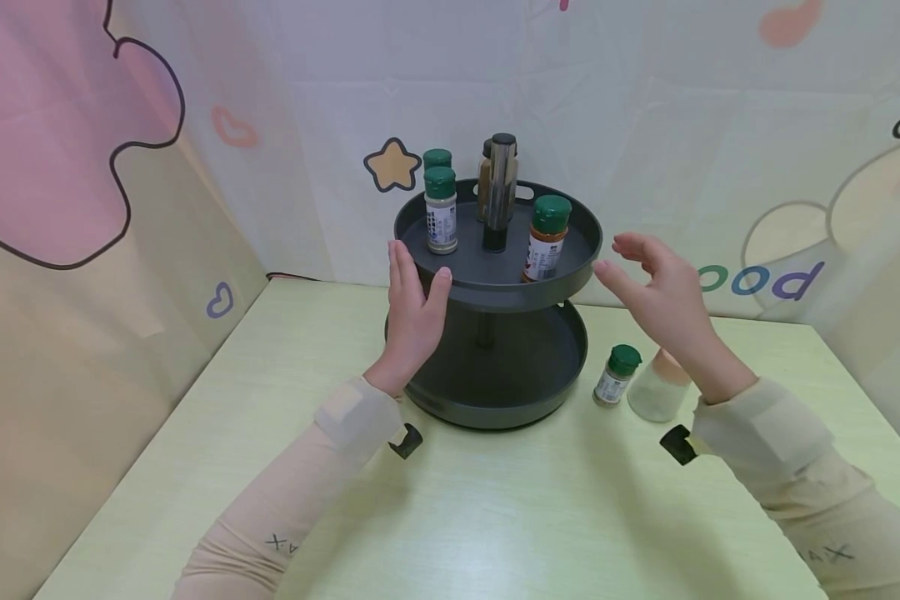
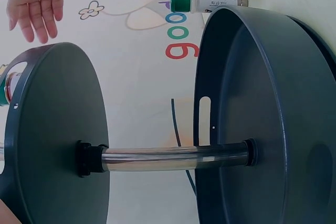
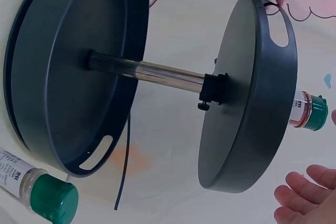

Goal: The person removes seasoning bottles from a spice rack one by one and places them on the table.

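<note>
A dark grey two-tier turntable rack has an upper tray (image 1: pixel 510 297) and a lower tray (image 1: pixel 495 417), joined by a metal pole (image 2: pixel 152 159). At the upper tray's left rim rests my left hand (image 1: pixel 412 321), fingers fairly straight against its side. My right hand (image 1: pixel 663 287) hovers right of that tray with loosely bent fingers, holding nothing. On the upper tray stand a green-capped spice jar (image 1: pixel 441 217) at left, another green-capped jar (image 1: pixel 437 157) behind it, and a red-brown spice jar (image 1: pixel 546 242) at right. A brownish bottle (image 1: pixel 484 187) is partly hidden behind the pole's top.
On the pale table (image 1: pixel 495 517), right of the rack, stand a green-capped spice shaker (image 1: pixel 615 379) and a pale jar with a peach-coloured top (image 1: pixel 656 392), partly covered by my right wrist. A patterned cloth (image 1: pixel 330 125) hangs behind the rack.
</note>
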The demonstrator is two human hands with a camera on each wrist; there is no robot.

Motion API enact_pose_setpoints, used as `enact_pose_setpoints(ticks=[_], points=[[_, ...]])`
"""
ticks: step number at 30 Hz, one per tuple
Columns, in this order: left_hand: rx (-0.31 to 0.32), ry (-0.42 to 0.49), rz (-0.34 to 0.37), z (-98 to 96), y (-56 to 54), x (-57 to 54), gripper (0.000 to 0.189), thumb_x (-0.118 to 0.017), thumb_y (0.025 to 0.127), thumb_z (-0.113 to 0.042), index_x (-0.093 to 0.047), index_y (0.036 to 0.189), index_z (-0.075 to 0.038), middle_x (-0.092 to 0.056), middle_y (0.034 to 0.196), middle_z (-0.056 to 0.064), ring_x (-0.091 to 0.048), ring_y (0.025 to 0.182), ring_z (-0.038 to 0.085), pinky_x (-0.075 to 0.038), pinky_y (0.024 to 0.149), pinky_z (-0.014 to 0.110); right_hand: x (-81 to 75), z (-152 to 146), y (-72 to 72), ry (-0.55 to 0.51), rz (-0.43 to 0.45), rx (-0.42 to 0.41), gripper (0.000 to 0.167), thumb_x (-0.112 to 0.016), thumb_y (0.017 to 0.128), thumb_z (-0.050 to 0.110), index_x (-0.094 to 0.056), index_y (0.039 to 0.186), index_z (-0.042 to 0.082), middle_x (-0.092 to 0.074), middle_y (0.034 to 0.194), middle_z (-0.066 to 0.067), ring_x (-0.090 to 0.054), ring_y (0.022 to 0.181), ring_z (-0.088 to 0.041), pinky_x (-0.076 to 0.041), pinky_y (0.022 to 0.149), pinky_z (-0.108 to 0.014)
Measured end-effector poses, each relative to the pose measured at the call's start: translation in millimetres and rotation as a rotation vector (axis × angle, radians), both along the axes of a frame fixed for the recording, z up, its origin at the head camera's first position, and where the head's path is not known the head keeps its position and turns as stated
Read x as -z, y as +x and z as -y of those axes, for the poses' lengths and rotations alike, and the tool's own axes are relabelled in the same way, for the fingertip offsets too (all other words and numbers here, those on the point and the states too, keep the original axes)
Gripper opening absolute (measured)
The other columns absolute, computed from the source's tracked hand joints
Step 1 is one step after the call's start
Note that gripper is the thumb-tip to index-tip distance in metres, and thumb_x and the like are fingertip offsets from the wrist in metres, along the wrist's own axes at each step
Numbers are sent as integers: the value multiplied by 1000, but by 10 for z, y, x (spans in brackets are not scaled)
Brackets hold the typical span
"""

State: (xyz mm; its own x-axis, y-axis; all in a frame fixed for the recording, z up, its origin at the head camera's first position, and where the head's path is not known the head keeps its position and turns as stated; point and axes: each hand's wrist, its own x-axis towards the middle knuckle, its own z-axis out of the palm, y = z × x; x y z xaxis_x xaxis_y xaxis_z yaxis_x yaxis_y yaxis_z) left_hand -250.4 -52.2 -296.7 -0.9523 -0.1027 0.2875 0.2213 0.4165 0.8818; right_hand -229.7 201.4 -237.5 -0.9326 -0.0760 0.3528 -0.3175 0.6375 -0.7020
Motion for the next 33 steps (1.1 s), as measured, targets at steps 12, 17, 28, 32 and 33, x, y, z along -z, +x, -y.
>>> enact_pose_setpoints(ticks=[12,17,28,32,33], points=[[-3,2,10,11,8,5,76,-36,90,-44,7,142,-12,13,149,0,9,137,15,-3,111,39,-58,101,-67,18,25,20,64,-52,82,48,-40,130,8,-44,132,-13,-37,121,-28,-32,95,-53],[-5,0,0,14,3,11,76,-36,90,-44,7,142,-11,13,149,0,9,137,14,-3,111,39,-72,135,-105,40,38,18,66,-53,81,49,-39,131,7,-45,131,-13,-37,121,-28,-33,94,-53],[-7,-3,-8,3,8,14,76,-37,89,-44,7,142,-12,12,149,-1,9,137,14,-3,111,39,-96,216,-212,116,88,-10,67,-54,80,49,-41,129,6,-46,130,-15,-39,120,-29,-36,92,-50],[-7,0,-15,-1,5,10,76,-37,90,-44,7,142,-11,11,150,0,8,137,14,-3,111,39,-116,245,-240,133,105,-9,66,-55,81,48,-41,129,5,-45,130,-15,-39,119,-30,-35,94,-51],[-6,-1,-16,-1,4,9,76,-37,90,-44,7,142,-10,11,150,1,8,137,14,-4,111,39,-118,254,-247,134,107,-9,66,-55,81,47,-41,129,5,-46,130,-15,-39,119,-30,-35,94,-51]])
